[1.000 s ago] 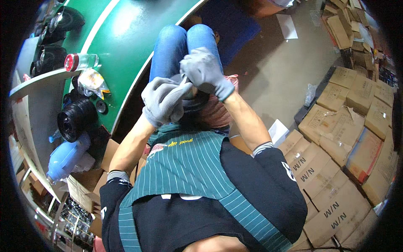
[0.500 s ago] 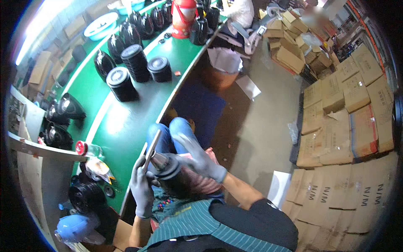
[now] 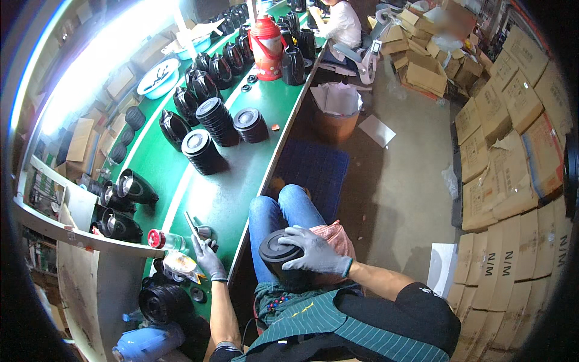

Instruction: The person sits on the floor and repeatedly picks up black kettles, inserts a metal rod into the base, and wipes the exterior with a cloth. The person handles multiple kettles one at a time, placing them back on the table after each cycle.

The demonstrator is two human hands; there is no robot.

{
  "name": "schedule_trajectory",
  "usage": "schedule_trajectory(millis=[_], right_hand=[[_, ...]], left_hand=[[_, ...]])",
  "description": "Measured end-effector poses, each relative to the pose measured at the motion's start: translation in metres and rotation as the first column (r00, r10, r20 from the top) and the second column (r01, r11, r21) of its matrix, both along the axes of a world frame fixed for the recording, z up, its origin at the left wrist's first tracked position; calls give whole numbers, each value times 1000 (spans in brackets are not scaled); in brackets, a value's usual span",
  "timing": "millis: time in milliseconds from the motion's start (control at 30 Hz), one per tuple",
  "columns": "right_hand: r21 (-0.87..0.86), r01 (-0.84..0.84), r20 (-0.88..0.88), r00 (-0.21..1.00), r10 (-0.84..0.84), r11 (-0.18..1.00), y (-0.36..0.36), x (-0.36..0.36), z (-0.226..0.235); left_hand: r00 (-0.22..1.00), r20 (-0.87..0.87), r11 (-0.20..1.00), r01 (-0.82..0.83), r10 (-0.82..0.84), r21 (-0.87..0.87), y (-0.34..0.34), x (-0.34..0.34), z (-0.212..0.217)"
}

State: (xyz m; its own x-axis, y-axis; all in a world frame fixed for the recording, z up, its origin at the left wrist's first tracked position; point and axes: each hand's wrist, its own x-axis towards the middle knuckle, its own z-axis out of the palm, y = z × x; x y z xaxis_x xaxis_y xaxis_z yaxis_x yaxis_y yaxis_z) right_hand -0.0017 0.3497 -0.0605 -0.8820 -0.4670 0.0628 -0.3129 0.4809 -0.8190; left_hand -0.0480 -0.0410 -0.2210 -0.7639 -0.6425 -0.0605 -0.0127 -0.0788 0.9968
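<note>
My left hand (image 3: 209, 260), in a grey glove, is over the near right edge of the green table. Its fingers are closed on a thin flat bar (image 3: 192, 225) that points away from me. Beside the bar, at the fingertips, is a small metallic cup-shaped piece (image 3: 205, 231); I cannot tell whether the hand touches it. In my lap sits a black round vessel (image 3: 278, 253), its ringed flat end facing up. My gloved right hand (image 3: 313, 250) grips it from the right, fingers curled over the rim. A pink cloth (image 3: 339, 237) lies beyond that hand.
Stacks of black round lids (image 3: 198, 148) stand ahead on the green table (image 3: 232, 181), with black jugs (image 3: 220, 71) and a red thermos flask (image 3: 265, 51) behind. A red-capped jar (image 3: 166, 239) is left of my left hand. Cardboard boxes (image 3: 500, 187) line the right side.
My left hand has moved left from the vessel to the table, taking the bar and the metallic piece away. The vessel's ringed end now faces up, and my right hand has closed on it.
</note>
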Motion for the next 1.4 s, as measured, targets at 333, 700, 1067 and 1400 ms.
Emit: schedule_trajectory(millis=[333, 700, 1067, 1400], right_hand=[[-513, 255, -18, 951, -308, 820, 6, -41, 55], [-649, 637, 758, 589, 281, 416, -67, -120, -73], [-760, 352, 610, 95, 787, 546, -73, -182, -98], [-662, 360, 715, 41, 698, 657, -86, -189, -83]], left_hand=[[952, 284, 922, 207, -113, -326, 21, 18, 39], [895, -341, 925, 168, -288, -341, 76, 48, 135], [996, -63, 139, -71, 63, -988, -116, -237, 167], [996, 51, 363, 21, 74, -931, -171, -351, 160]])
